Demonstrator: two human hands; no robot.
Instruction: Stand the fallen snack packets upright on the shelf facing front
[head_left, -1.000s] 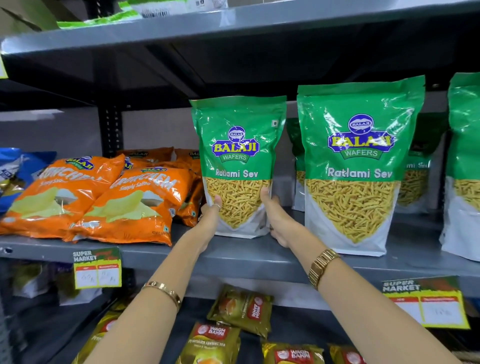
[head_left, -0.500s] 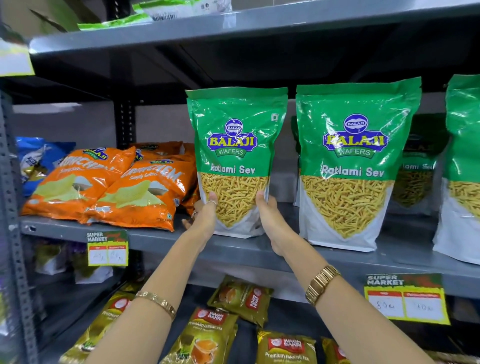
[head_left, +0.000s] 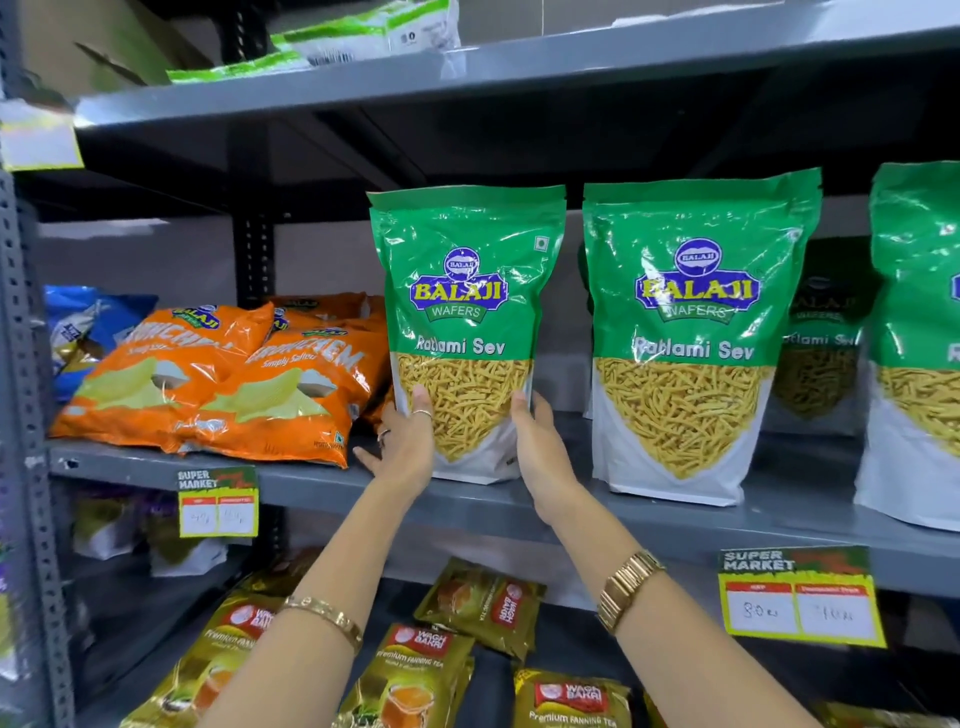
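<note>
A green Ratlami Sev packet (head_left: 462, 291) stands upright on the grey middle shelf (head_left: 311, 480), its label facing front. My left hand (head_left: 408, 444) presses its lower left side and my right hand (head_left: 540, 447) its lower right side, both gripping it near the base. A second upright green packet (head_left: 693, 332) stands just to its right, and a third (head_left: 919, 332) at the frame's right edge. Darker green packets (head_left: 821, 338) stand behind them. Orange chip packets (head_left: 270, 384) lie flat on the shelf to the left.
Blue packets (head_left: 88, 327) lie at the far left behind the orange ones. Tea packets (head_left: 483, 603) lie on the lower shelf. Price tags (head_left: 800, 597) hang off the shelf's front lip. The upper shelf (head_left: 467, 73) overhangs the packet tops, and a steel upright (head_left: 21, 415) borders the left.
The green packet in my hands sits slightly nearer the shelf's front. My view has shifted right and down, so the shelf contents appear further right in the frame.
</note>
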